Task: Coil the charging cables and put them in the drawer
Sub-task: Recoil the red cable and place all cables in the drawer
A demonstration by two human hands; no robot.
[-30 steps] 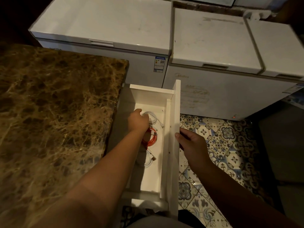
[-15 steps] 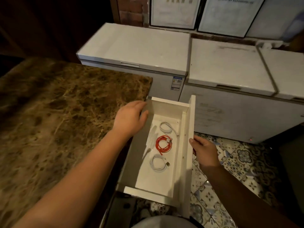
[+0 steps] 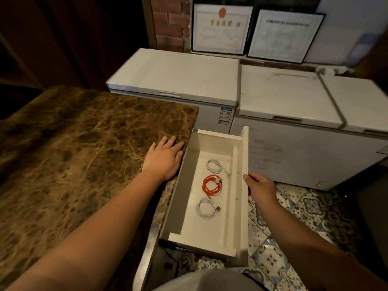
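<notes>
My right hand (image 3: 259, 186) grips the white wooden drawer (image 3: 244, 164) front; left hand (image 3: 164, 157) flat on marble. Three coiled cables inside; I'd say only closing remains.

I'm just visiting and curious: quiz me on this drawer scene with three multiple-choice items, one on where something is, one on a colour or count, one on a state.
1. Where does the left hand rest?
A. on the marble counter
B. inside the drawer
C. on a freezer lid

2. How many coiled cables lie in the drawer?
A. one
B. three
C. five

3. What state is the drawer in?
A. shut
B. removed and on the floor
C. pulled open

Answers:
1 A, its palm lies flat on the brown stone.
2 B, a white cable, a red cable and another white cable.
3 C, its inside shows, and the right hand holds its front panel.
</notes>
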